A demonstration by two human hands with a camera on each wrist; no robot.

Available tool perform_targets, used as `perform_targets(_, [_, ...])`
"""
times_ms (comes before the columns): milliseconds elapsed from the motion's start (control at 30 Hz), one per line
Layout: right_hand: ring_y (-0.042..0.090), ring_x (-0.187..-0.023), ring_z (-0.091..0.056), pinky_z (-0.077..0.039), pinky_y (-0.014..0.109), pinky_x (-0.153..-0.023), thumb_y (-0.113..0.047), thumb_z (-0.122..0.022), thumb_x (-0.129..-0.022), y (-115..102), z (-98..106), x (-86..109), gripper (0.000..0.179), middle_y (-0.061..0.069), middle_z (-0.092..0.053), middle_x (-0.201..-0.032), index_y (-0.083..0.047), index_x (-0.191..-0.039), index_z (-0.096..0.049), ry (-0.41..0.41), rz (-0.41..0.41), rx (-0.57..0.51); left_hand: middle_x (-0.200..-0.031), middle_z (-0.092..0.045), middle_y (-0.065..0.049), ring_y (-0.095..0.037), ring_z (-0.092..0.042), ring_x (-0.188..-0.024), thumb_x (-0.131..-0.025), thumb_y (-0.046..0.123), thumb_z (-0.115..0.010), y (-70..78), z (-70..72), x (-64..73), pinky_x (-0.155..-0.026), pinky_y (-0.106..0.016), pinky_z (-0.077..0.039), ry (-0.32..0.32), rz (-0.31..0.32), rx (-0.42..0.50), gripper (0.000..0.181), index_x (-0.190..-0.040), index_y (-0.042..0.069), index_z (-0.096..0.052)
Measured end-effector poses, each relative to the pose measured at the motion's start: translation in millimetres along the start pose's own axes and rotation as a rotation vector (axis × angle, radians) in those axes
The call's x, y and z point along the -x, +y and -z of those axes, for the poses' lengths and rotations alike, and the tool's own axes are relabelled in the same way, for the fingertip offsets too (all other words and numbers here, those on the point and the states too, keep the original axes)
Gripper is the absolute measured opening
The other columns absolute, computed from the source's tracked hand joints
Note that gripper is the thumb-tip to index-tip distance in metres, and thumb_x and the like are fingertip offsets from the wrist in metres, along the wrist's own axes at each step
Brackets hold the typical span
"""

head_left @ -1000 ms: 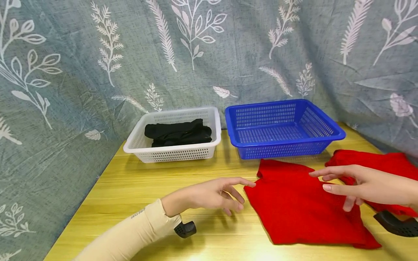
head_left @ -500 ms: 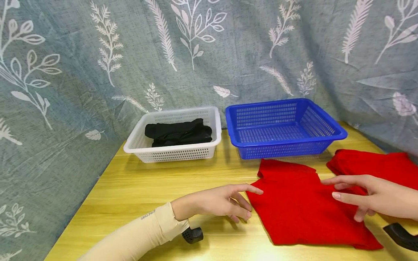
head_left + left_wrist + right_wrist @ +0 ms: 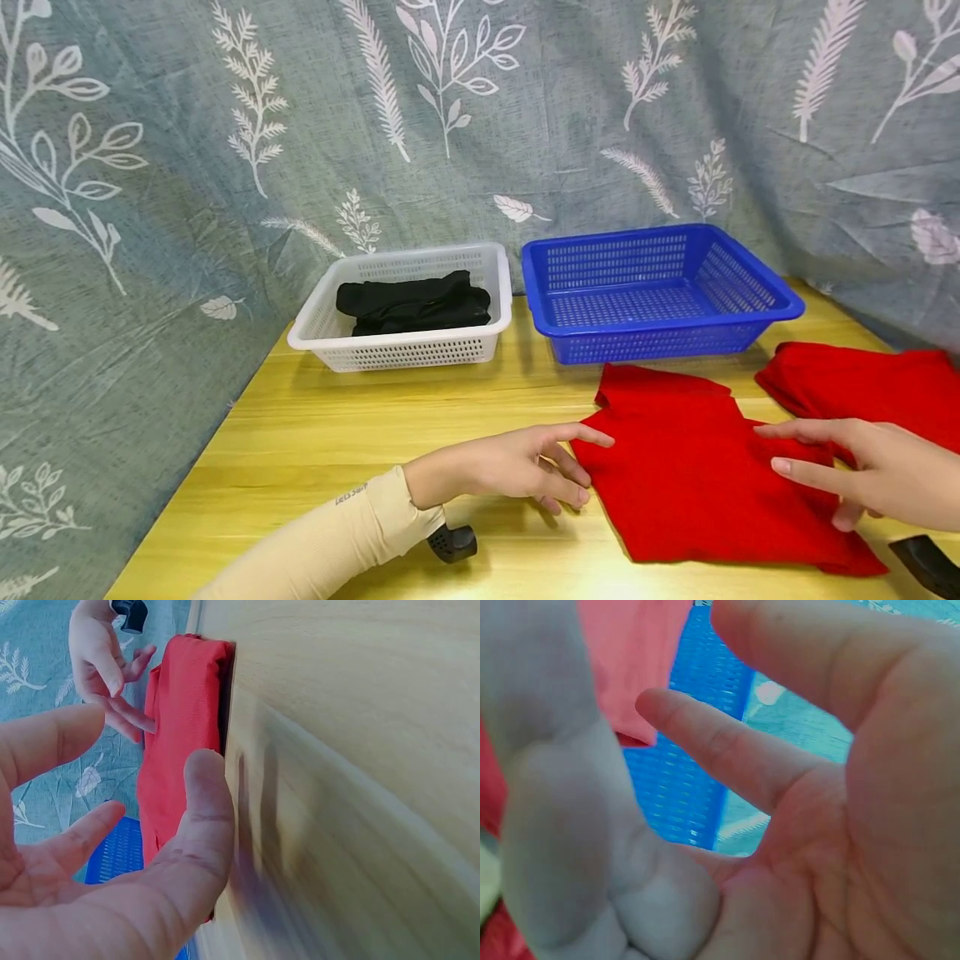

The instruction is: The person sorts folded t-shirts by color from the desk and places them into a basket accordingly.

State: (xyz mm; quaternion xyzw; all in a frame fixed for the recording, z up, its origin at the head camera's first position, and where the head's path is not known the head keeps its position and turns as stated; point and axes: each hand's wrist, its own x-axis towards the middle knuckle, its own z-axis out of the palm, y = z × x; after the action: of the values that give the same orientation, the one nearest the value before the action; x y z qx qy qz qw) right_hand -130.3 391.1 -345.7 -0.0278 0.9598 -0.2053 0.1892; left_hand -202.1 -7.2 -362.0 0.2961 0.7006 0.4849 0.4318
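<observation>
A red garment [image 3: 697,475] lies spread on the wooden table in the head view, one flap folded at its far side. My left hand [image 3: 517,467] hovers at its left edge with fingers spread loosely, the index fingertip overlapping the cloth. Over the garment's right side is my right hand [image 3: 870,471], fingers loosely extended and nothing between them. In the left wrist view the red garment [image 3: 187,712] shows beyond the left thumb, with the right hand [image 3: 97,664] past it. The right wrist view has the right hand's spread fingers [image 3: 712,742] in front of red cloth.
A blue basket [image 3: 660,329] with nothing in it stands behind the garment. Left of it, a white basket [image 3: 408,358] holds folded black cloth [image 3: 412,304]. More red cloth [image 3: 862,379] lies at the right. A patterned curtain [image 3: 465,183] hangs behind the table.
Both hands have shifted a little to the right and toward the front of the table. The red garment stays nearly where it was.
</observation>
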Motion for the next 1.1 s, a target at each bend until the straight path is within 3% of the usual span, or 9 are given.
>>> perform_targets(233, [0.024,-0.056,-0.067,-0.049,0.025,-0.058,-0.044,-0.069,-0.104,0.9,-3.0,-1.0,0.075,0.002,-0.057,-0.063,0.003,-0.158,-0.047,-0.062,0.027,-0.112,-0.127,-0.062,-0.009,-0.018,-0.076,-0.095,-0.102,0.003,-0.071,-1.0,-0.7,-0.4,-0.085,-0.038,-0.066,0.001,0.000,0.027,0.067,-0.160,0.026,-0.047])
perform_targets(333, [0.024,-0.054,-0.066,-0.050,0.026,-0.058,-0.040,-0.069,-0.105,2.0,-3.8,-1.1,0.071,0.002,-0.056,-0.061,0.003,-0.157,-0.049,-0.063,0.077,-0.145,-0.127,-0.062,-0.010,-0.019,-0.075,-0.095,-0.101,0.003,-0.071,-1.7,0.4,1.0,-0.084,-0.038,-0.066,0.017,-0.001,0.027,0.068,-0.160,0.026,-0.047])
perform_targets(400, [0.022,-0.053,-0.066,-0.052,0.026,-0.059,-0.036,-0.067,-0.107,2.0,-4.8,-0.8,0.066,0.002,-0.060,-0.066,0.003,-0.157,-0.049,-0.072,0.128,-0.174,-0.127,-0.062,-0.010,-0.019,-0.074,-0.094,-0.101,0.003,-0.072,-2.3,1.9,2.7,-0.084,-0.039,-0.066,0.030,-0.003,0.020,0.068,-0.160,0.026,-0.047])
perform_targets(567, [0.021,-0.054,-0.066,-0.055,0.029,-0.060,-0.025,-0.061,-0.111,-2.3,-8.6,0.5,0.054,0.011,-0.074,-0.107,0.005,-0.155,-0.050,-0.105,0.274,-0.286,-0.126,-0.063,-0.011,-0.021,-0.074,-0.095,-0.100,0.004,-0.073,-5.0,6.6,7.6,-0.083,-0.042,-0.067,0.058,-0.008,0.028,0.068,-0.159,0.027,-0.048])
perform_targets(633, [0.022,-0.054,-0.066,-0.055,0.030,-0.059,-0.019,-0.059,-0.112,-5.1,-11.1,-0.2,0.051,0.013,-0.073,-0.104,0.006,-0.154,-0.050,-0.133,0.336,-0.339,-0.126,-0.063,-0.011,-0.022,-0.073,-0.095,-0.100,0.003,-0.073,-6.6,8.4,10.2,-0.083,-0.043,-0.067,0.065,-0.006,0.035,0.067,-0.159,0.026,-0.048])
perform_targets(733, [0.024,-0.055,-0.067,-0.055,0.030,-0.060,-0.015,-0.055,-0.113,-10.1,-15.6,-2.6,0.048,0.009,-0.071,-0.085,0.006,-0.155,-0.049,-0.187,0.406,-0.405,-0.125,-0.064,-0.011,-0.022,-0.073,-0.096,-0.100,0.004,-0.073,-9.2,11.7,15.3,-0.083,-0.042,-0.066,0.073,-0.003,0.030,0.066,-0.158,0.025,-0.049])
perform_targets(800, [0.025,-0.056,-0.068,-0.056,0.031,-0.060,-0.012,-0.054,-0.113,-14.6,-18.0,-5.4,0.046,0.005,-0.071,-0.086,0.005,-0.155,-0.050,-0.219,0.449,-0.441,-0.125,-0.064,-0.011,-0.022,-0.073,-0.099,-0.100,0.005,-0.073,-11.1,14.7,20.1,-0.084,-0.041,-0.066,0.078,-0.001,0.022,0.065,-0.158,0.025,-0.049])
perform_targets(900, [0.025,-0.058,-0.070,-0.057,0.031,-0.061,-0.010,-0.053,-0.113,-21.8,-19.5,-8.7,0.043,-0.001,-0.072,-0.108,0.002,-0.155,-0.052,-0.244,0.498,-0.472,-0.126,-0.065,-0.011,-0.021,-0.073,-0.103,-0.101,0.007,-0.074,-13.9,21.1,28.7,-0.085,-0.041,-0.066,0.084,0.004,0.006,0.065,-0.158,0.025,-0.049])
perform_targets(1100, [0.026,-0.059,-0.071,-0.059,0.032,-0.064,-0.009,-0.052,-0.113,-33.9,-22.6,-13.0,0.041,-0.001,-0.074,-0.115,-0.005,-0.154,-0.056,-0.280,0.555,-0.502,-0.120,-0.069,-0.012,-0.023,-0.074,-0.103,-0.103,0.006,-0.068,-20.3,35.7,44.9,-0.086,-0.038,-0.065,0.099,0.038,0.004,0.061,-0.160,0.019,-0.047])
